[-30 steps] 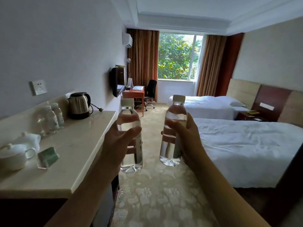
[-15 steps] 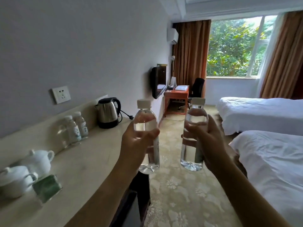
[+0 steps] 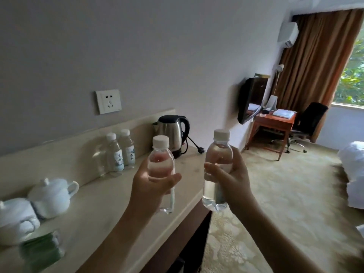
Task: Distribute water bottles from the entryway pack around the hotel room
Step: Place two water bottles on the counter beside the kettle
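The fingers of the left hand (image 3: 152,186) wrap one water bottle (image 3: 161,170) upright above the bench (image 3: 110,209); those of the right hand (image 3: 232,180) wrap a second bottle (image 3: 215,170) just past its edge. Upright carriage probably prepares placement near the two bottles (image 3: 121,152) beside the kettle (image 3: 172,133).

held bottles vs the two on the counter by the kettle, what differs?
The held bottles are up in the air, one in the left hand, one in the right hand; the counter bottles stand by the wall. The counter bottles show white printed labels; the held bottles look mostly clear. All four are upright with white caps.
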`<move>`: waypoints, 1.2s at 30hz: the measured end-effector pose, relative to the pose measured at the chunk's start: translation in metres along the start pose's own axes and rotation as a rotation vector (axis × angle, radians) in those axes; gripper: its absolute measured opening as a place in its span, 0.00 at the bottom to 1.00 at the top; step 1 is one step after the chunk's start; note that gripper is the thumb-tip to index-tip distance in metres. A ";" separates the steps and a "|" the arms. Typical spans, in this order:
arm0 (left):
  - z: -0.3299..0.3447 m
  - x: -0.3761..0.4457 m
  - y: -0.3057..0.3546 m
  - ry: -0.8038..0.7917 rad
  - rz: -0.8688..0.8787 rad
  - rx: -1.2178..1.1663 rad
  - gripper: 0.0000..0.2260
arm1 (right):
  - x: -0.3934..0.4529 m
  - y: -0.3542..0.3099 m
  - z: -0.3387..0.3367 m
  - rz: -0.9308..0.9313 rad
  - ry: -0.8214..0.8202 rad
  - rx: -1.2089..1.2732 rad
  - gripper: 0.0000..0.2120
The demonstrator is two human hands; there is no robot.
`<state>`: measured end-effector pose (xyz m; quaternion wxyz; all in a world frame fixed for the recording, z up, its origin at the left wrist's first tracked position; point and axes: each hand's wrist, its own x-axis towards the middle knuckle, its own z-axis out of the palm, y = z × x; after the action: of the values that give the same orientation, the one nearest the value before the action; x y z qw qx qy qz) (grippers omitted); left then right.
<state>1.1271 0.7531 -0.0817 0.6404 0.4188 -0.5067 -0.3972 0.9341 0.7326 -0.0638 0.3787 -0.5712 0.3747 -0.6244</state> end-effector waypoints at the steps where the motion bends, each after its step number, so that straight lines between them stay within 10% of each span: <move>1: -0.004 0.013 -0.012 0.019 0.002 0.019 0.24 | 0.015 0.015 0.009 -0.002 -0.024 -0.015 0.23; 22: -0.052 0.070 -0.137 0.573 -0.093 0.160 0.23 | 0.097 0.211 0.125 0.037 -0.372 -0.062 0.33; 31: -0.020 0.044 -0.164 0.990 -0.216 0.694 0.25 | 0.126 0.239 0.087 0.202 -0.991 -0.327 0.29; 36: -0.024 0.043 -0.169 0.991 -0.190 0.574 0.20 | 0.143 0.248 0.089 0.121 -0.967 -0.468 0.26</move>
<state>1.1435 0.6599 -0.2297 0.6234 0.7553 -0.1942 -0.0563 1.0256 0.4935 -0.2202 0.4060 -0.8399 0.3189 -0.1674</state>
